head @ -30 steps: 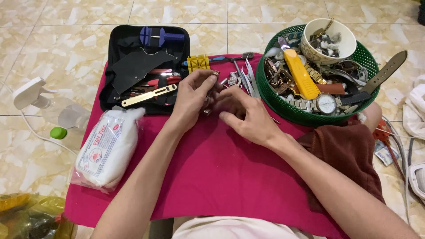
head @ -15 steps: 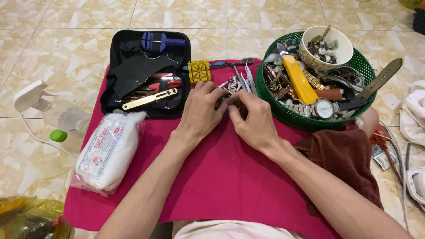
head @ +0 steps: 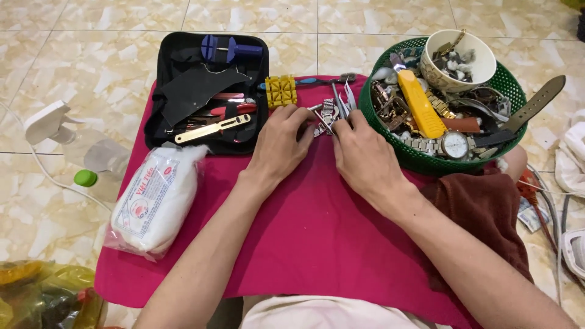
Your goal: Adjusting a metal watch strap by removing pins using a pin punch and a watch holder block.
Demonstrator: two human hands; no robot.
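Pink cloth [head: 317, 244]: metal watch band [head: 328, 113], long axis fwd, pinched betw. left hand [head: 281, 145] & right hand [head: 364, 156] fingertips; grip probably closed.

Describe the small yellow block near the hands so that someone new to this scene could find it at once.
Start at the pink cloth that covers the work surface, then go to its far edge, between the open black tool case and the green basket of watch parts. The yellow block lies there, just beyond the left hand. It is the only bright yellow, squarish piece with slotted ridges on the cloth.
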